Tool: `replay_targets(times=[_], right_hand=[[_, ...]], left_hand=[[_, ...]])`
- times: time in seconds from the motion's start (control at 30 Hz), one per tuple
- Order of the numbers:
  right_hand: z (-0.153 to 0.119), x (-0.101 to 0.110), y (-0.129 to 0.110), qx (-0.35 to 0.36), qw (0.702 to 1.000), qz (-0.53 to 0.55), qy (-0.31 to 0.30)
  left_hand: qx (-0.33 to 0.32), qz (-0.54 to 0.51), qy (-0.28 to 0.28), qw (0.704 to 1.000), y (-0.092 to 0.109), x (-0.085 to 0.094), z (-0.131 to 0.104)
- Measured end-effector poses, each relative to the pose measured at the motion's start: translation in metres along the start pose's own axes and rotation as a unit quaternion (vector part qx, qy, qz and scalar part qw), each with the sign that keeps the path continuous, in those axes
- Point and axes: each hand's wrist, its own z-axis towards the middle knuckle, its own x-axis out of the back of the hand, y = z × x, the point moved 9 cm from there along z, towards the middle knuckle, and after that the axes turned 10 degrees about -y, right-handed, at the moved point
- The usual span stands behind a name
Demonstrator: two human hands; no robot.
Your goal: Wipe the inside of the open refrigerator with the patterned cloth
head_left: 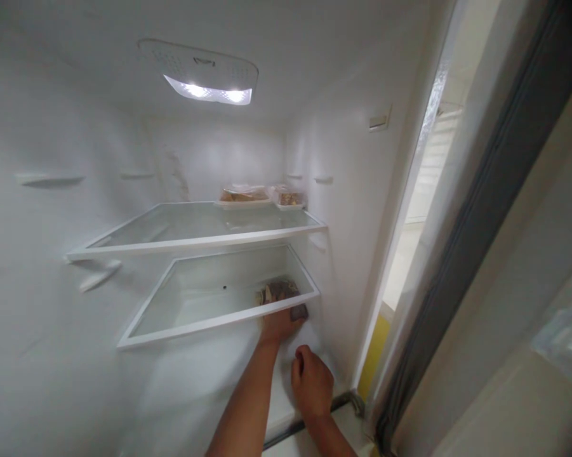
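Inside a lit white fridge, my left hand [280, 325] reaches below the front edge of the lower glass shelf [195, 325]. Its fingers are closed on a dark item [299, 311] near the right wall. Through the glass a brown, patterned item [279, 291] shows just above that hand; whether it is part of the same item I cannot tell. Lower and to the right, my right hand [313, 384] is curled into a loose fist, with nothing visible in it, apart from the left hand.
Two wrapped trays, one [244, 195] beside the other [289, 198], lie at the back right of the upper glass shelf [195, 242]. A lamp [209, 89] shines from the ceiling. At the right stands the open door with its dark seal [485, 184].
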Motion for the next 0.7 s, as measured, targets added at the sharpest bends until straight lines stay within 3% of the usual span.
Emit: replay_targets(times=[0.13, 0.27, 0.4, 0.5, 0.6, 0.7], right_hand=[[-0.002, 0.017, 0.009, -0.004, 0.992, 0.052, 0.117], [-0.005, 0.027, 0.013, 0.026, 0.974, 0.105, 0.2], [-0.009, 0.03, 0.003, 0.068, 0.977, 0.091, 0.182], [-0.017, 0.027, -0.015, 0.15, 0.979, 0.045, 0.132], [-0.024, 0.022, -0.022, 0.203, 0.973, 0.015, 0.111], [-0.024, 0.017, -0.019, 0.191, 0.975, 0.005, 0.113]], left_hand=[[0.002, 0.015, -0.044, 0.999, 0.01, -0.011, -0.017], [-0.016, 0.037, -0.109, 0.993, 0.021, -0.024, -0.053], [-0.076, 0.022, -0.116, 0.99, 0.038, -0.019, -0.098], [-0.118, 0.008, -0.131, 0.984, 0.048, -0.015, -0.122], [-0.15, 0.011, -0.144, 0.978, 0.053, -0.014, -0.132], [-0.144, 0.026, -0.149, 0.978, 0.05, -0.015, -0.125]])
